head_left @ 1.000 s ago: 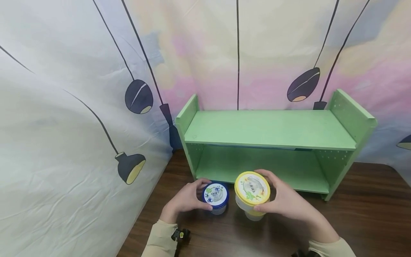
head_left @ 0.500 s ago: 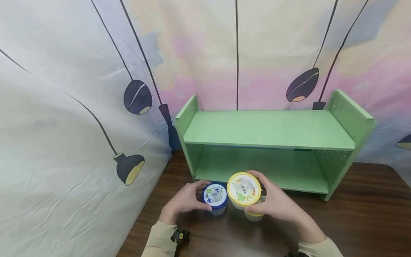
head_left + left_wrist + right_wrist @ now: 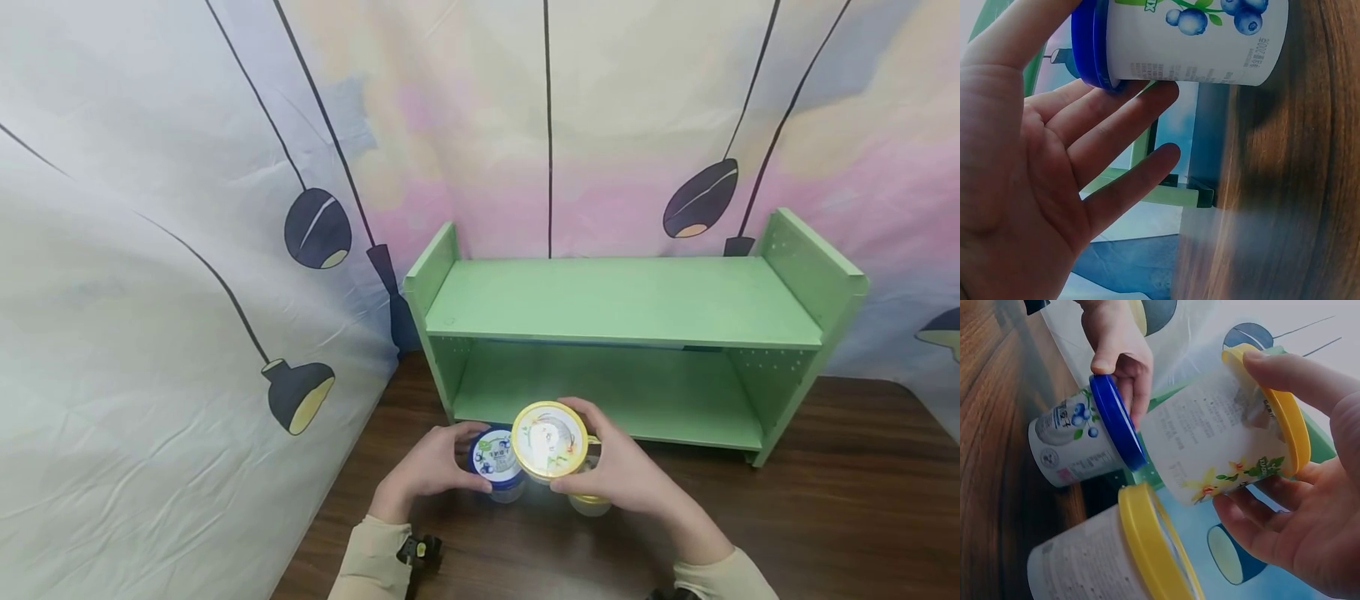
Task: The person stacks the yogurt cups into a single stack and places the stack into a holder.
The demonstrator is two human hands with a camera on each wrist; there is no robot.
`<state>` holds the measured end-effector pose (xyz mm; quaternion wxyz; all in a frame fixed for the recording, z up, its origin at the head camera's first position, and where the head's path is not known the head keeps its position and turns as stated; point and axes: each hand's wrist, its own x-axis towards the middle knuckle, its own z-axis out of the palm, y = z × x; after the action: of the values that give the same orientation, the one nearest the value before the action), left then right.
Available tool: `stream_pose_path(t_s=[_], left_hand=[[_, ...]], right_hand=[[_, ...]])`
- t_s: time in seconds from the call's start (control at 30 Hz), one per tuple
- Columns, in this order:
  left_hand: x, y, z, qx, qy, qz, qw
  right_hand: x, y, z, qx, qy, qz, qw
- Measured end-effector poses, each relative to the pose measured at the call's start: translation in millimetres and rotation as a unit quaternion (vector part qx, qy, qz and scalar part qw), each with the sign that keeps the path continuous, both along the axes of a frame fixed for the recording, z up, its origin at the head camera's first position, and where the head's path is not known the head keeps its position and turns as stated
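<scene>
My left hand [image 3: 426, 462] grips the lid of a blue-lidded tub [image 3: 492, 457] with blueberries printed on its side. That tub stands upright on the table. My right hand [image 3: 628, 471] holds a yellow-lidded tub [image 3: 550, 442] around its lid, thumb on the near side. In the right wrist view, this held tub [image 3: 1210, 431] is raised off the table, its base close to the blue lid. I cannot tell whether they touch. A second yellow-lidded tub [image 3: 590, 505] stands on the table, partly hidden behind the right hand and the held tub.
A green two-tier shelf [image 3: 630, 300] stands behind the tubs on the dark wooden table [image 3: 847, 500]. A fabric backdrop printed with lamps [image 3: 300, 396] hangs at the left and behind.
My right hand has carried the yellow-lidded tub leftward, and it now overlaps the blue lid in the head view. The left hand has kept its grip. More of the second yellow-lidded tub shows.
</scene>
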<state>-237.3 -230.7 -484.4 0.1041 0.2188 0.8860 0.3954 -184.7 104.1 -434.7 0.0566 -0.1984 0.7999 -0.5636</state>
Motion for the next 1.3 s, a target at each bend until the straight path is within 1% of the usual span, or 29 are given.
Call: stream_pose_path(t_s=[0.2, 0.37, 0.5, 0.73, 0.9, 1.13, 1.3], left_hand=[[-1.0, -0.2, 0.4, -0.001, 0.003, -0.001, 1.0], [-0.3, -1.2, 2.6, -0.003, 0.004, -0.004, 1.0], [-0.9, -2.3, 2.5, 0.0, 0.001, -0.01, 0.9999], [-1.4, -3.8, 1.0, 0.003, -0.002, -0.013, 0.9999], [-0.8, -4.7, 0.2, 0.011, -0.007, -0.014, 0.9998], [-0.8, -3.8, -2.1, 0.022, -0.006, -0.021, 0.9995], [1.4, -3.0, -1.5, 0.024, -0.006, -0.026, 0.9994]], right_hand=[[-2.0, -9, -0.7, -0.003, -0.001, -0.005, 1.0], [-3.9, -19, -2.1, -0.021, -0.008, 0.015, 0.9996], [-4.7, -25, -3.2, -0.037, -0.011, 0.021, 0.999], [-6.1, -36, -5.5, -0.07, -0.023, 0.011, 0.9972], [-7.5, -44, -7.5, -0.079, -0.029, -0.01, 0.9964], [-10.5, -60, -11.9, -0.121, -0.06, -0.024, 0.9905], [-12.2, -68, -14.3, -0.128, -0.06, -0.032, 0.9894]])
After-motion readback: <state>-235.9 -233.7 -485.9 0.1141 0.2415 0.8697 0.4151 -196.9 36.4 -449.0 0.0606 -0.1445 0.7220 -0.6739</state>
